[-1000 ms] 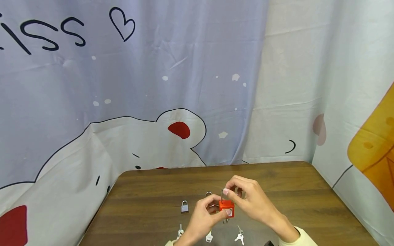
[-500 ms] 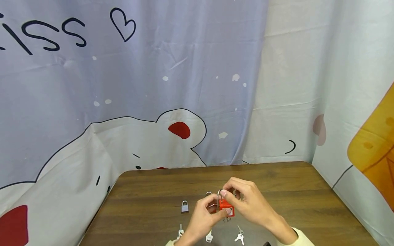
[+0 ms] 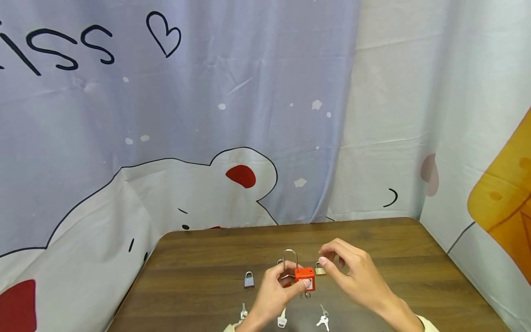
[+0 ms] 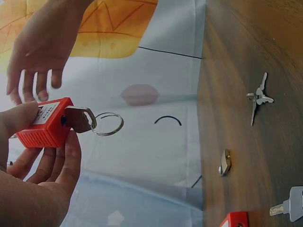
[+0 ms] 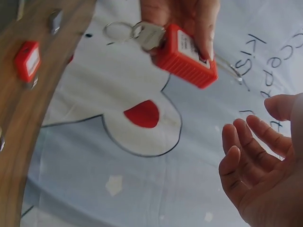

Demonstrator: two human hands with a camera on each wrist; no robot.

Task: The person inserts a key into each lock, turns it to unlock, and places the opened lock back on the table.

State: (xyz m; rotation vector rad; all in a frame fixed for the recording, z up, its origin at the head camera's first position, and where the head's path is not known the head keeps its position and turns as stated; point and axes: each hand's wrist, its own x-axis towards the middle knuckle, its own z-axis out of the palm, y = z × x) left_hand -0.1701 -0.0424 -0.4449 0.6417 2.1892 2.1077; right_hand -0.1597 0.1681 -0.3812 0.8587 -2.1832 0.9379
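Observation:
My left hand grips a red padlock above the table, the thumb on its white label. The padlock's metal shackle stands up, swung to the left, with one leg out of the body. A key sits in the keyhole at the bottom, and a ring hangs from it. My right hand is to the right of the padlock, apart from it and holding nothing. In the right wrist view its fingers are loosely bent.
On the wooden table lie a grey padlock, a brass padlock and a second red padlock. Nearer are keys at left, a key in the middle and keys at right. A printed curtain hangs behind.
The shackle, earlier at my right fingers, has swung round to the left. My right hand has let go of it and moved right, uncovering the brass padlock. My left hand stays in place.

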